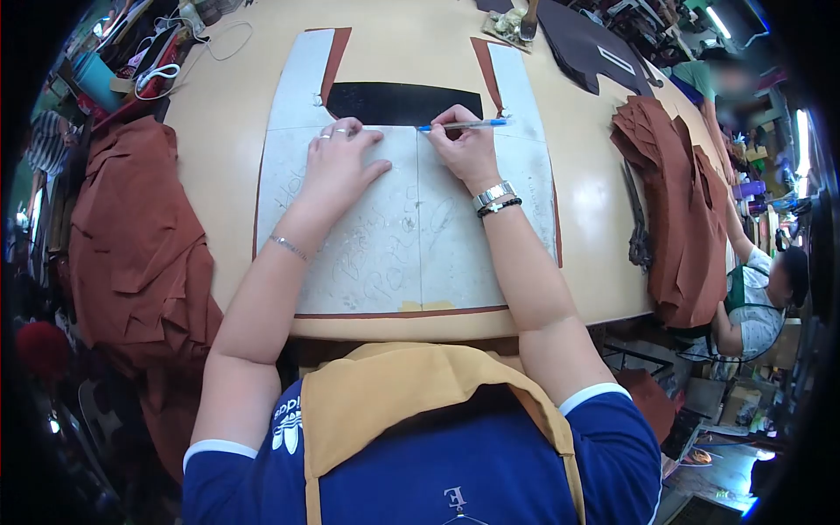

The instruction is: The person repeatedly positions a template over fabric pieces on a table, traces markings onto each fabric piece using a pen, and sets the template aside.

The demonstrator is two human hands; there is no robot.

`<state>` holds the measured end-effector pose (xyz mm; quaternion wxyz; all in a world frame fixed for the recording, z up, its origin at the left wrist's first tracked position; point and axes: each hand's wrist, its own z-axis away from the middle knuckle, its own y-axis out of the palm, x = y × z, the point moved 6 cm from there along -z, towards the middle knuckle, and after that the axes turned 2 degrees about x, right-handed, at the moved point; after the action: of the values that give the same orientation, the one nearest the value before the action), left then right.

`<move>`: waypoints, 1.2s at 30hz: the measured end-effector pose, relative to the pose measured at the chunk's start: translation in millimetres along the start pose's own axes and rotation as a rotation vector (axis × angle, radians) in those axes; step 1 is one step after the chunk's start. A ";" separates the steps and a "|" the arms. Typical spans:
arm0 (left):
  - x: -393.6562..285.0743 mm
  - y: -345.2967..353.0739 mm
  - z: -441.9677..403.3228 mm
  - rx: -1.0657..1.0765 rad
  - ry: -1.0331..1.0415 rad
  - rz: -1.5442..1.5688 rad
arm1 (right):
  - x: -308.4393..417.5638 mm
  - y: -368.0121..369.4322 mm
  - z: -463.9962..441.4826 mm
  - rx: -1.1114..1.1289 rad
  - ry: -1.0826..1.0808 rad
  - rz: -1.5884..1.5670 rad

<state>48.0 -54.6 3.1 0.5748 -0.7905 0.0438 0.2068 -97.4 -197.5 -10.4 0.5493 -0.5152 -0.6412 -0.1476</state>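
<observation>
A whitish pattern board [367,254] with handwritten marks lies on a reddish-brown leather piece [336,61], whose edge shows around it. Across the opening at the board's far side is a black strip [394,103]. My left hand [343,164] presses on the board just below the black strip, fingers bent and thumb spread, holding nothing. In my right hand [465,153] is a blue-and-clear pen [486,123], pinched nearly level, with its tip by the board's upper edge near the centre line.
Stacked brown leather pieces lie at the left [144,236] and right [674,210] of the table [595,188]. Scissors [639,219] rest beside the right stack. Dark cut pieces [577,44] and a brush [528,22] are at the far right. People [757,297] are on the right.
</observation>
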 end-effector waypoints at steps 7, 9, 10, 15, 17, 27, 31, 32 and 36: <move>9.3 -4.7 4.7 -0.017 -0.060 -0.012 | -9.2 -4.0 -3.0 -0.030 0.112 -0.010; 15.1 -6.4 6.0 -0.049 -0.133 -0.096 | -14.0 -3.9 -4.9 -0.056 0.151 -0.097; 15.5 -8.9 6.5 -0.023 -0.157 -0.106 | -12.0 -2.3 -7.3 -0.054 0.182 -0.169; 15.6 -9.4 5.3 0.081 -0.227 -0.106 | 1.5 25.7 -26.3 -0.013 0.160 -0.279; 15.9 -9.6 4.2 0.105 -0.225 -0.108 | 12.5 51.2 -38.8 0.002 0.021 -0.214; 15.8 -9.3 2.2 0.154 -0.224 -0.175 | 34.0 126.1 -65.8 0.153 -0.034 -0.074; 15.0 -7.9 2.5 0.153 -0.229 -0.170 | 35.5 127.3 -66.8 0.171 -0.058 -0.034; 15.0 -8.0 2.5 0.147 -0.230 -0.165 | 34.2 128.1 -67.4 0.173 -0.070 -0.022; 15.3 -7.5 2.4 0.139 -0.229 -0.152 | 33.3 126.2 -66.9 0.147 -0.067 -0.041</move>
<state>63.6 -47.3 3.4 0.6433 -0.7212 -0.0680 0.2479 47.9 -177.7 -5.8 0.5607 -0.4648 -0.6788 -0.0938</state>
